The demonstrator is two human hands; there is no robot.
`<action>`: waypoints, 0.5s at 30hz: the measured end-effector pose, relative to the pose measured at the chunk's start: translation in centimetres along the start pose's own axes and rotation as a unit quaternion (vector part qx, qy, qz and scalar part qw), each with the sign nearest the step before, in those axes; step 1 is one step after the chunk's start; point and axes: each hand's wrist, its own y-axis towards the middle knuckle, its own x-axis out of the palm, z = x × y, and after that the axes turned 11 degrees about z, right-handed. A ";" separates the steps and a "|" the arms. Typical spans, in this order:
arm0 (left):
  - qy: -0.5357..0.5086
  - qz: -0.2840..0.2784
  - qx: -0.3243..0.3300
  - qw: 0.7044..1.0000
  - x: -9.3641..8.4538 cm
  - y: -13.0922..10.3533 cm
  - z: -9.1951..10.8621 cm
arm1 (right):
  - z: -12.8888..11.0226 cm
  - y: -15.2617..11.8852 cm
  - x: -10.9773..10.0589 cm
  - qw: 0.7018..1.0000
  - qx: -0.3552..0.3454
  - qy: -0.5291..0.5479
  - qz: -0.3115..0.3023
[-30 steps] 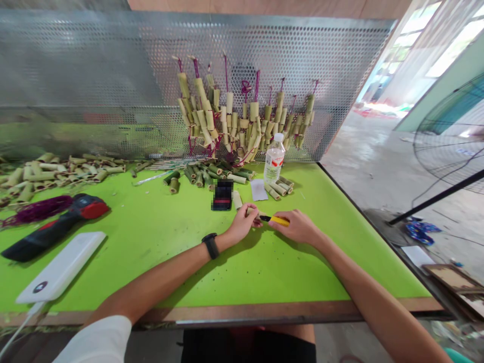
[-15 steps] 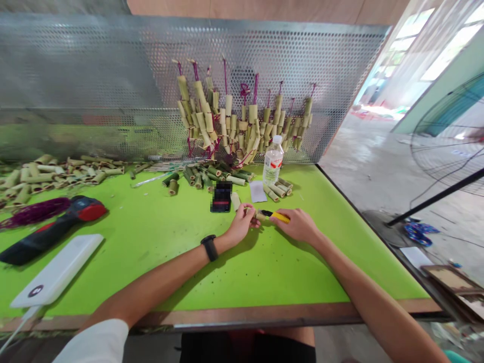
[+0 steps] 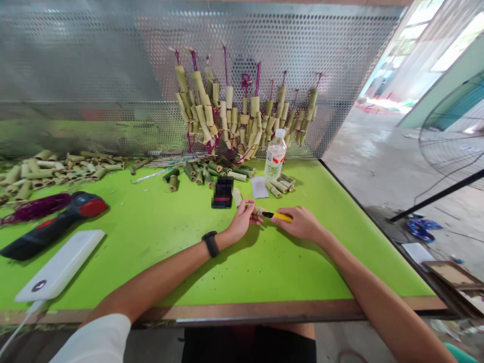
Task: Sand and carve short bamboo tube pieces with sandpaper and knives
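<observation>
My left hand (image 3: 242, 221) is closed around a short bamboo tube (image 3: 257, 210), whose right end shows past the fingers. In my right hand (image 3: 300, 223) is a yellow and black utility knife (image 3: 282, 217), gripped by its handle. The knife's front end points left and meets the end of the tube; the blade itself is too small to make out clearly. Just behind my left hand lies a pale bamboo piece (image 3: 236, 197), beside a black phone (image 3: 222, 192). A white paper (image 3: 259, 187) lies beyond the tube.
A water bottle (image 3: 276, 155) stands behind cut bamboo pieces (image 3: 279, 187). Green bamboo tubes (image 3: 206, 174) are heaped at the back, under strung bamboo hanging on a perforated metal screen (image 3: 124, 65). At left lie a cordless tool (image 3: 56, 222), purple cord (image 3: 36, 209) and a white power bank (image 3: 60, 264).
The camera view has shifted slightly, so the scene sits a little higher. Both hands keep their holds, with the knife still at the tube's end.
</observation>
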 end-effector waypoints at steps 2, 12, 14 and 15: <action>0.009 -0.001 0.004 1.000 0.0 -0.1 0.1 | 0.2 0.0 0.0 1.000 -0.009 -0.004 -0.002; 0.071 0.003 0.017 0.997 0.2 -0.6 0.4 | 0.4 0.2 -0.2 0.999 0.025 -0.006 -0.048; 0.085 0.004 0.019 0.996 0.2 -0.7 0.4 | 0.7 0.3 -0.3 0.999 0.018 -0.012 -0.040; 0.093 0.005 0.020 0.995 0.2 -0.7 0.3 | 0.8 0.3 -0.3 0.999 0.014 -0.015 -0.037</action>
